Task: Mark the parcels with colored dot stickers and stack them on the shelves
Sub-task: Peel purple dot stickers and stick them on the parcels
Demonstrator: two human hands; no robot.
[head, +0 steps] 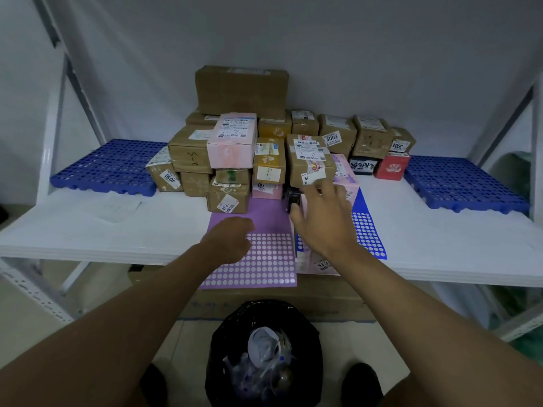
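While most parcels [252, 148] sit stacked mid-shelf, far side, stickering looks approx half done. Left hand [227, 240] curls on the purple sticker sheet [264, 259], near edge; right hand [323, 221], fingers spread, reaches over a pink parcel [348, 186]. Blue sheet [367, 233] right.

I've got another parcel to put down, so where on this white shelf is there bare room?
Bare white shelf lies right of the blue sticker sheet, in front of the right blue pallet. Left, a strip between the purple sticker sheet and the paper. The middle is crowded with stacked parcels.
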